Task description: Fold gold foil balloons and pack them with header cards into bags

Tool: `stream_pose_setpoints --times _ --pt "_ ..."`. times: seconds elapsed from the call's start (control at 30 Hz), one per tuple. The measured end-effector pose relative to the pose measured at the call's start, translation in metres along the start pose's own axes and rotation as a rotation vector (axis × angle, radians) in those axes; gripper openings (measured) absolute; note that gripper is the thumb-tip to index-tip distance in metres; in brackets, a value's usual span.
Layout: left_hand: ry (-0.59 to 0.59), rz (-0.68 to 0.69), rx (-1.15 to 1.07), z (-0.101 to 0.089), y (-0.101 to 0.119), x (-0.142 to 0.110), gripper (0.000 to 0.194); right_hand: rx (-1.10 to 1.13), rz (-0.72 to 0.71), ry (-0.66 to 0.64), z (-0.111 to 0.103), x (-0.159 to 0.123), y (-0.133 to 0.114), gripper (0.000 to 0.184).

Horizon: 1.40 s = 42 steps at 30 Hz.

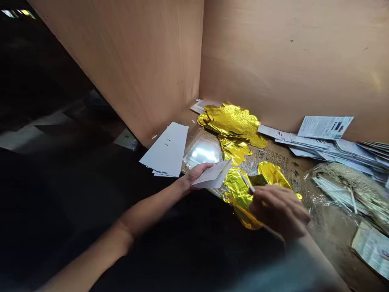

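My left hand (196, 173) is closed on the edge of a folded printed paper leaflet (214, 175), holding it over the near side of the work surface. My right hand (278, 207), slightly blurred, pinches a thin white straw-like stick (246, 181) that points up and left. Beneath and beside the right hand lies a flat gold foil balloon (238, 188), partly hidden by the hand. Further back, more flat gold foil balloons (232, 121) are heaped together. A clear plastic packet (202, 152) reflects light just behind the leaflet.
White cards (168, 148) lie at the left edge. Along the back wall (288, 61), printed sheets (322, 144) are piled to the right. Thin white sticks (337, 192) rest in clear plastic at right. A wooden side panel (146, 69) rises at left.
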<state>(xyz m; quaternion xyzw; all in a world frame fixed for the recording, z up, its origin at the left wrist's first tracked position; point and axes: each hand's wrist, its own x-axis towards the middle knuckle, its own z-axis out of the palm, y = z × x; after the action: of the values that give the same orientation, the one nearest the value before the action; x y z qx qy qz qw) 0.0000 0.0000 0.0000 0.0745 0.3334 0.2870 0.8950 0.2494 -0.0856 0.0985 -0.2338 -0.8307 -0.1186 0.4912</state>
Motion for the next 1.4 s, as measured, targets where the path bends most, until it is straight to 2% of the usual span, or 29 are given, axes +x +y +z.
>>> stream_pose_setpoints --times 0.1,0.2,0.27,0.3,0.33,0.4,0.47,0.5,0.53,0.6,0.67,0.7,0.77,0.8,0.83,0.87,0.97,1.1,1.2,1.27,1.33,1.4 --pt "-0.016 -0.034 -0.001 0.003 -0.006 -0.001 0.031 0.033 -0.023 -0.238 0.008 0.013 -0.014 0.031" --pt "-0.057 -0.047 0.007 0.004 -0.008 -0.004 0.031 0.042 -0.052 -0.407 0.019 0.014 -0.013 0.033" --pt "-0.092 -0.02 0.022 0.002 -0.008 -0.005 0.029 0.054 -0.018 -0.441 0.026 0.005 -0.009 0.034" --pt "-0.102 0.016 0.034 0.0 -0.008 -0.006 0.029 0.047 0.063 -0.402 0.029 -0.002 -0.008 0.032" --pt "-0.101 0.068 0.053 -0.002 -0.01 -0.005 0.029 0.038 0.206 -0.334 0.032 -0.009 -0.008 0.027" --pt "-0.057 0.205 0.126 -0.004 -0.017 -0.004 0.036 0.103 0.645 -0.184 0.041 -0.025 -0.013 0.015" --pt "0.005 0.389 0.244 -0.005 -0.03 -0.002 0.049 0.338 1.144 -0.142 0.052 -0.039 -0.023 0.03" --pt "0.029 0.492 0.32 -0.005 -0.037 -0.001 0.056 0.493 1.339 -0.157 0.059 -0.045 -0.029 0.04" --pt "0.044 0.592 0.409 -0.005 -0.042 0.0 0.061 0.626 1.476 -0.16 0.066 -0.051 -0.035 0.045" --pt "0.023 0.721 0.665 -0.004 -0.041 0.001 0.064 0.741 1.613 -0.083 0.077 -0.063 -0.046 0.047" --pt "0.065 0.745 1.031 -0.006 -0.02 0.003 0.059 0.728 1.654 0.066 0.082 -0.074 -0.055 0.048" --pt "0.141 0.723 1.231 -0.007 -0.002 0.004 0.058 0.716 1.668 0.133 0.081 -0.08 -0.058 0.048" --pt "0.546 0.72 1.531 -0.012 0.042 0.006 0.059 0.708 1.704 0.228 0.076 -0.092 -0.063 0.047" --pt "0.735 0.661 1.62 -0.016 0.065 0.007 0.066 0.712 1.725 0.249 0.072 -0.097 -0.065 0.047" --pt "0.85 0.569 1.668 -0.019 0.086 0.008 0.071 0.721 1.745 0.256 0.068 -0.102 -0.066 0.048" --pt "0.867 0.495 1.687 -0.023 0.105 0.009 0.07 0.728 1.762 0.26 0.064 -0.107 -0.068 0.048" --pt "0.74 0.413 1.649 -0.032 0.139 0.011 0.051 0.749 1.798 0.231 0.058 -0.12 -0.072 0.051" --pt "0.597 0.455 1.553 -0.041 0.147 0.007 0.037 0.765 1.807 0.229 0.056 -0.126 -0.073 0.051" --pt "0.482 0.486 1.404 -0.042 0.14 0.0 0.025 0.842 1.8 0.223 0.053 -0.12 -0.073 0.052" --pt "0.421 0.571 1.169 -0.04 0.128 0.0 0.024 0.943 1.79 0.172 0.053 -0.112 -0.074 0.053" --pt "0.408 0.704 0.9 -0.037 0.111 0.003 0.029 1.064 1.768 0.071 0.056 -0.099 -0.075 0.053" --pt "0.418 0.826 0.738 -0.031 0.092 0.008 0.038 1.19 1.722 -0.058 0.064 -0.083 -0.074 0.051"
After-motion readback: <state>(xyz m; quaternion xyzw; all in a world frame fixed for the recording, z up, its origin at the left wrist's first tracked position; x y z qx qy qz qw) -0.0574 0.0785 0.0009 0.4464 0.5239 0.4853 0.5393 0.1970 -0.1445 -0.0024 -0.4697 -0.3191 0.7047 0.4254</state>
